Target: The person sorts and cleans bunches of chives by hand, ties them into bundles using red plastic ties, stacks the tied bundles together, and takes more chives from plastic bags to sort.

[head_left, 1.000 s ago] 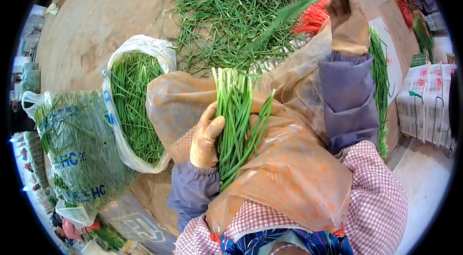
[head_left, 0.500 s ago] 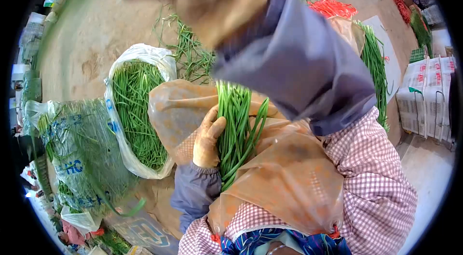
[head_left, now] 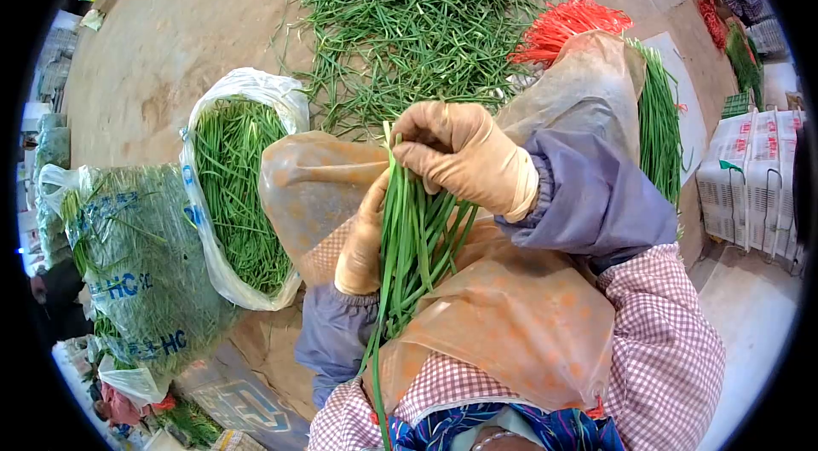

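My left hand (head_left: pixel 361 248), in a tan rubber glove, is closed around a bunch of garlic chives (head_left: pixel 416 238) above my lap. The bunch's cut ends point away from me and its leaves hang toward my body. At the top of the bunch, my right hand (head_left: pixel 467 157), gloved the same way, pinches the pale ends of some chives between thumb and fingers. Part of my left hand is hidden behind the leaves. An orange-spotted translucent plastic apron (head_left: pixel 511 306) covers my knees beneath both hands.
Loose chives (head_left: pixel 417 16) lie heaped on the floor ahead. A white plastic bag (head_left: pixel 209 259) full of chives stands left of my knee, beside a wrapped bale (head_left: pixel 145 272). Red ties (head_left: pixel 575 25) and bundled chives (head_left: pixel 658 127) are at the right, with white crates (head_left: pixel 750 178) farther out.
My right hand has come down from high in front of the camera to the top of the bunch, uncovering the chive heap. My left hand keeps its hold.
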{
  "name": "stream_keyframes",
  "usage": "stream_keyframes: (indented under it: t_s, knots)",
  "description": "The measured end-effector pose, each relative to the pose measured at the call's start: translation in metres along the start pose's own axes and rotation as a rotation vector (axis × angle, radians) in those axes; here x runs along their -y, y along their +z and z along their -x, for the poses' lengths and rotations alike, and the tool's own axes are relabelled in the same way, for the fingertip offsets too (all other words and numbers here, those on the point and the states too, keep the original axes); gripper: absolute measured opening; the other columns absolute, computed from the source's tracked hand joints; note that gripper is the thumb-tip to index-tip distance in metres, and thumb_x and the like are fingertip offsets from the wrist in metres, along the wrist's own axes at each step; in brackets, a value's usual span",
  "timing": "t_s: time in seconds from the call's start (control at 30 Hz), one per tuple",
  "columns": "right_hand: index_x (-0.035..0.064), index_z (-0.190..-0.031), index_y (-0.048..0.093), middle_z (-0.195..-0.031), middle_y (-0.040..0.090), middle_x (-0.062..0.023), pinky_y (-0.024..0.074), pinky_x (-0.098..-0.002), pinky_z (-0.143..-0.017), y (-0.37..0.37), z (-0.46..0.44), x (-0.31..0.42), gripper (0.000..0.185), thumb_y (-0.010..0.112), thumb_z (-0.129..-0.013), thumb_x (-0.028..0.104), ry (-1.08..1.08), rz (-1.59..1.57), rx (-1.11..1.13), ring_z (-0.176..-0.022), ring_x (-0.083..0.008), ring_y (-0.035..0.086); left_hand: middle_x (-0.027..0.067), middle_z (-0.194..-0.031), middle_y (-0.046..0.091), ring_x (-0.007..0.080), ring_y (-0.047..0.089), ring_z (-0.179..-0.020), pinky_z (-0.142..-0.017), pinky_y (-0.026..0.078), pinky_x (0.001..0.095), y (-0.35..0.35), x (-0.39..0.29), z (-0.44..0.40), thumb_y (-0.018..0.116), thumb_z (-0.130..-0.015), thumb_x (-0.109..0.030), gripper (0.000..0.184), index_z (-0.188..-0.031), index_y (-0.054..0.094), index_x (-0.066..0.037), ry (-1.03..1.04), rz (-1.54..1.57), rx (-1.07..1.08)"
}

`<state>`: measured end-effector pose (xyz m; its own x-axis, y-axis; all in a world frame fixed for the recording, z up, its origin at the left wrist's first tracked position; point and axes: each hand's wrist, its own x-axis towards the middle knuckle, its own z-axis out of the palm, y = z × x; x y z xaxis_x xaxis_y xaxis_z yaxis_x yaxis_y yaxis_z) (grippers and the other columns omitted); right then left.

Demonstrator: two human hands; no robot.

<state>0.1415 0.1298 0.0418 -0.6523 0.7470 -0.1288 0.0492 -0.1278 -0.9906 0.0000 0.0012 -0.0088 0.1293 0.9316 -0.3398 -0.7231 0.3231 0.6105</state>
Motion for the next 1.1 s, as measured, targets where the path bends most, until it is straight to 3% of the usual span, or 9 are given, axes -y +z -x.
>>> stream_keyframes:
  t_s: [0.23,0.37,0.43,0.53,0.57,0.63,0.7,0.87,1.1]
  knots:
    - [0.0021,-0.115,0.059,-0.078,0.063,0.0014,0.0446,-0.02,-0.056,-0.011,-0.002,-0.003,0.023,0.059,-0.092,0.003,0.074,-0.045,0.05,-0.064,-0.0038,0.053,0.0121,-0.128,0.056,0.0208,0.059,-0.108,-0.093,0.05,0.0338,0.009,-0.008,0.005,0.067,-0.085,-0.019,0.072,-0.146,0.033,-0.001,-0.066,-0.114,-0.136]
    - [0.0019,-0.114,0.062,-0.089,0.069,-0.0055,0.049,-0.0245,-0.069,-0.081,-0.037,0.006,0.023,0.06,-0.092,0.008,-0.433,-0.079,-0.56,-0.071,-0.0107,0.06,0.012,-0.123,0.06,0.0199,0.062,-0.103,-0.09,0.051,0.0328,0.002,-0.005,0.008,0.058,-0.088,-0.015,0.061,-0.144,0.037,-0.001,-0.099,-0.029,-0.205]
    - [0.0016,-0.11,0.064,-0.096,0.07,-0.0083,0.0503,-0.0267,-0.08,-0.124,-0.054,-0.002,0.021,0.062,-0.091,0.011,-0.545,0.426,-0.897,-0.083,-0.0134,0.064,0.0119,-0.124,0.06,0.0196,0.062,-0.103,-0.09,0.051,0.0327,0.001,-0.007,0.008,0.057,-0.088,-0.015,0.06,-0.143,0.037,-0.001,-0.097,0.011,-0.183]
    - [0.0026,-0.105,0.066,-0.104,0.066,-0.0101,0.0492,-0.0298,-0.086,-0.098,-0.032,0.003,0.015,0.06,-0.091,0.006,-0.795,0.701,-0.632,-0.096,-0.0168,0.061,0.0114,-0.124,0.06,0.0195,0.062,-0.103,-0.091,0.05,0.0323,-0.003,-0.002,0.005,0.053,-0.09,-0.016,0.056,-0.142,0.039,-0.001,-0.061,0.03,-0.175]
    - [0.004,-0.104,0.066,-0.102,0.065,-0.0096,0.049,-0.0303,-0.084,-0.07,-0.019,-0.002,0.015,0.062,-0.09,0.008,-0.654,0.307,-0.436,-0.095,-0.0183,0.061,0.0114,-0.124,0.059,0.0195,0.062,-0.103,-0.092,0.05,0.0322,-0.004,0.0,0.004,0.053,-0.09,-0.016,0.056,-0.142,0.039,-0.001,-0.06,0.04,-0.175]
    - [0.0066,-0.1,0.066,-0.095,0.063,-0.0085,0.0478,-0.0339,-0.081,-0.047,-0.013,0.004,0.02,0.069,-0.086,0.02,-0.916,0.87,-0.142,-0.089,-0.0223,0.06,0.0119,-0.125,0.059,0.0195,0.06,-0.106,-0.094,0.048,0.0323,-0.001,-0.003,0.005,0.052,-0.091,-0.016,0.055,-0.142,0.039,-0.001,-0.084,0.036,-0.17]
    - [0.0092,-0.094,0.062,-0.098,0.06,-0.0087,0.0367,-0.0482,-0.097,-0.024,0.004,-0.003,0.032,0.069,-0.083,0.039,-0.687,1.085,0.003,-0.098,-0.0271,0.058,0.0121,-0.127,0.057,0.0199,0.059,-0.109,-0.096,0.048,0.0329,-0.002,-0.005,0.005,0.052,-0.091,-0.017,0.055,-0.142,0.039,-0.001,-0.089,0.01,-0.186]
    - [0.0081,-0.097,0.061,-0.105,0.058,-0.0108,0.0305,-0.0541,-0.102,-0.018,0.016,-0.012,0.046,0.067,-0.08,0.051,-0.408,1.111,0.032,-0.105,-0.0324,0.055,0.0116,-0.131,0.054,0.0206,0.058,-0.112,-0.098,0.047,0.0336,0.006,-0.003,0.009,0.051,-0.094,-0.012,0.053,-0.144,0.035,-0.001,0.003,-0.017,-0.217]
    - [0.006,-0.095,0.067,-0.102,0.061,-0.0113,0.0335,-0.0552,-0.1,-0.021,0.007,-0.024,0.031,0.066,-0.081,0.033,-0.235,0.852,0.085,-0.104,-0.0332,0.055,0.0104,-0.131,0.053,0.0183,0.056,-0.113,-0.098,0.046,0.0313,0.0,0.005,0.006,0.047,-0.097,-0.009,0.051,-0.145,0.033,-0.001,0.036,-0.065,-0.233]
